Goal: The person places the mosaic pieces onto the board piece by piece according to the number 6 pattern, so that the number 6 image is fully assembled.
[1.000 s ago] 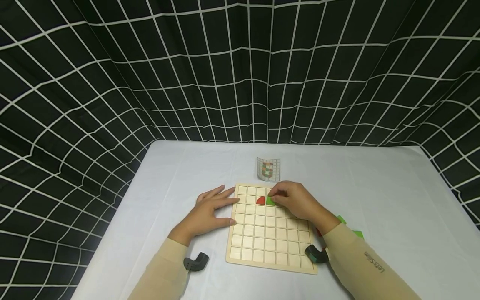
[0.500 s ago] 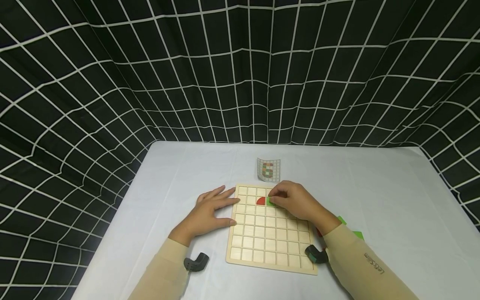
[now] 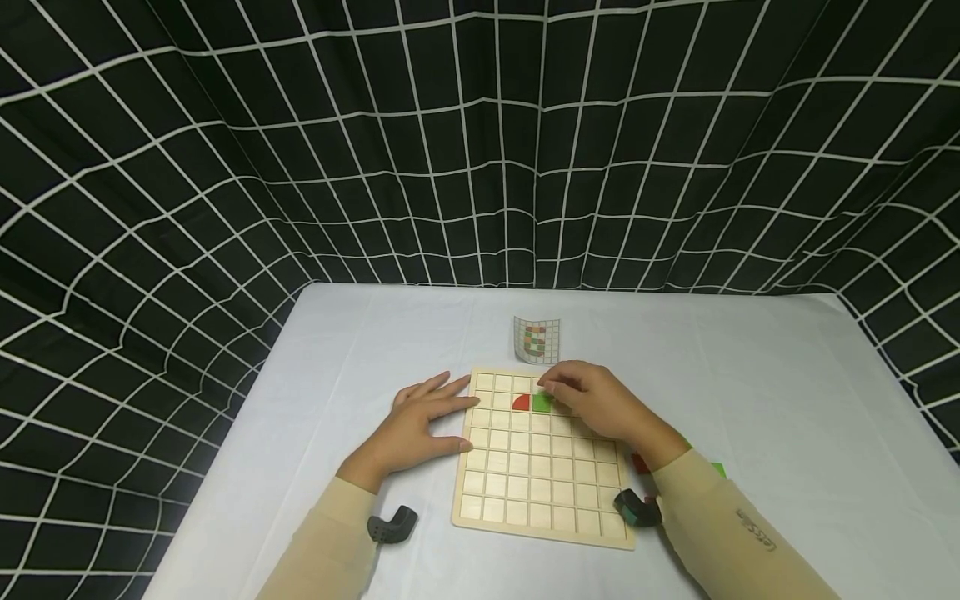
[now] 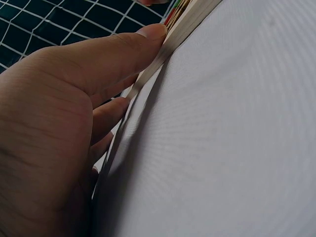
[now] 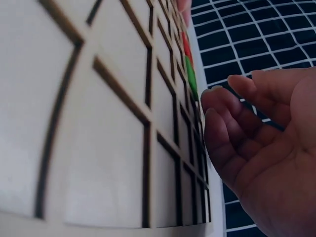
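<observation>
Green tile (image 3: 541,403) sits right of red tile (image 3: 522,402), far on board (image 3: 540,464); right hand (image 3: 600,402), loosely curled, holds nothing; left hand (image 3: 415,427), spread, touches left edge. Placing seems done, calling for withdrawal.

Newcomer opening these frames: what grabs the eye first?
Probably the red piece and green piece, side by side in the second row from the far edge of the pale grid board. Then the white-lined black curtain behind the white table, and the right hand over the board, beside the green piece.
</observation>
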Demonstrator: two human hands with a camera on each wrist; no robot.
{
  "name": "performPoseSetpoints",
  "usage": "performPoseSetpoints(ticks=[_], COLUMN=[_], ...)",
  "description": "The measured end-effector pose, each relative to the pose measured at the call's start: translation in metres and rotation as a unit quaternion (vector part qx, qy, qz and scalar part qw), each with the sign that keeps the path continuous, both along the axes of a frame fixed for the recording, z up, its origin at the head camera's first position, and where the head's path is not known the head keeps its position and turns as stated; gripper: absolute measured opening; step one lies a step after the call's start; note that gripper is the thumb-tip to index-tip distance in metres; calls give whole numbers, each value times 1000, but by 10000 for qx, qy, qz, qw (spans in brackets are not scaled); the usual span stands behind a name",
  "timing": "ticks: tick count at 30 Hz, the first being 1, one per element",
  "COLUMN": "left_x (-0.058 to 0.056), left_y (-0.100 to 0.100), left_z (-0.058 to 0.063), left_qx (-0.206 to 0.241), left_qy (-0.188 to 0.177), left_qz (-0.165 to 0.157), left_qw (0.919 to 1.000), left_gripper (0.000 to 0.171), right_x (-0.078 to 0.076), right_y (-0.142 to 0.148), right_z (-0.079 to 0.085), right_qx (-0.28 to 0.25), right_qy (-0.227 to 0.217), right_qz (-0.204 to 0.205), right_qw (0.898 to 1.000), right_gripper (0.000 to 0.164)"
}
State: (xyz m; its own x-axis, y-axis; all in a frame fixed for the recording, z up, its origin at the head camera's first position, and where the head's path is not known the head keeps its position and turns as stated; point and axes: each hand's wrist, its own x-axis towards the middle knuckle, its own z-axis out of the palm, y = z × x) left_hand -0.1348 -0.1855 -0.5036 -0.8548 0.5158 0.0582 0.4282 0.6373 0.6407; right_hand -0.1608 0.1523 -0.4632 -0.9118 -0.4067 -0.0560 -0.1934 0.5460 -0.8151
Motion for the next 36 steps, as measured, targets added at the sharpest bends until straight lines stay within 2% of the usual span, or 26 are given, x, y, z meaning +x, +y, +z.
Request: performPoseSetpoints(ticks=[4, 13, 20, 28, 36], left_x=[0, -1, -1, -1, -1], left_y=[0, -1, -1, 0, 0], left_z=[-1, -3, -4, -2, -2], left_qx=[18, -39, -1, -7, -58], left_qy=[9, -111, -129, -105, -132], left_qz=[12, 44, 33, 22, 31], left_qw=[10000, 9999, 9999, 9999, 9999], left_gripper=[66, 67, 67, 68, 67], right_x=[1, 4, 9, 14, 23], right_y=[3, 10, 16, 29, 46], right_z=[4, 12, 21, 30, 35], right_qx=[-301, -712, -780, -908, -754], right_qy=[-167, -190, -34, 151, 209], right_qz=[-15, -93, -89, -101, -340], right_qw=[9994, 9972, 9969, 9957, 9964], right_gripper=[24, 30, 36, 36, 35])
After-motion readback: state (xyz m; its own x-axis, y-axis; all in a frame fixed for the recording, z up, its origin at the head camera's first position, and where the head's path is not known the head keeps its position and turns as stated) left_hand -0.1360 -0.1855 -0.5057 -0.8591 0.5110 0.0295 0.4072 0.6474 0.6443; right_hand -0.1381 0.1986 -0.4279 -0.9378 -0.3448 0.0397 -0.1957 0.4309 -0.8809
